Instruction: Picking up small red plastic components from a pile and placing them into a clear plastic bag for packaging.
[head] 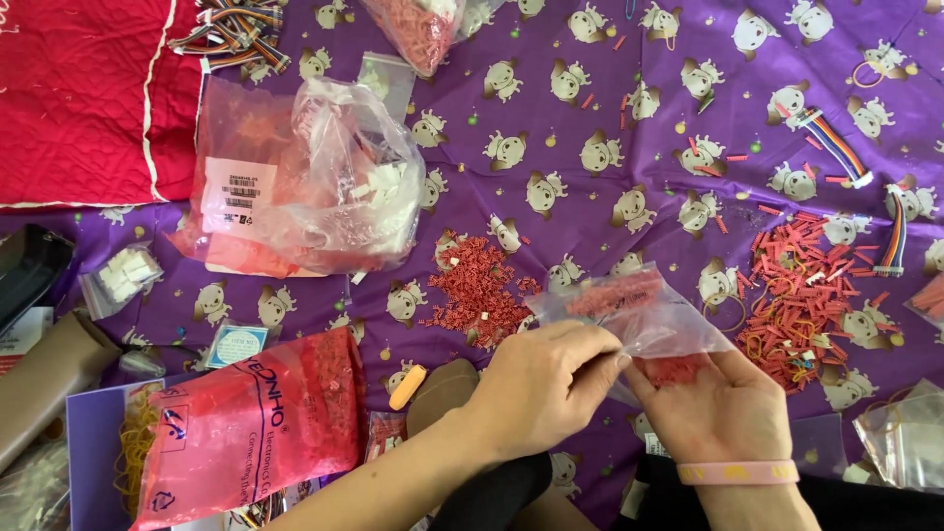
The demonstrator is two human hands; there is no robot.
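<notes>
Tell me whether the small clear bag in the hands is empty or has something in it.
Not empty. The small clear bag, held between the left hand and right hand, shows small red pieces through the plastic.

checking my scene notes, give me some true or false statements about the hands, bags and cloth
1. Both hands hold a small clear bag of red pieces. True.
2. The right hand wears a green wristband. False: the wristband is pink.
3. A loose pile of small red pieces lies on the purple cloth. True.
4. The left hand rests flat on the cloth. False: it pinches the bag.
</notes>
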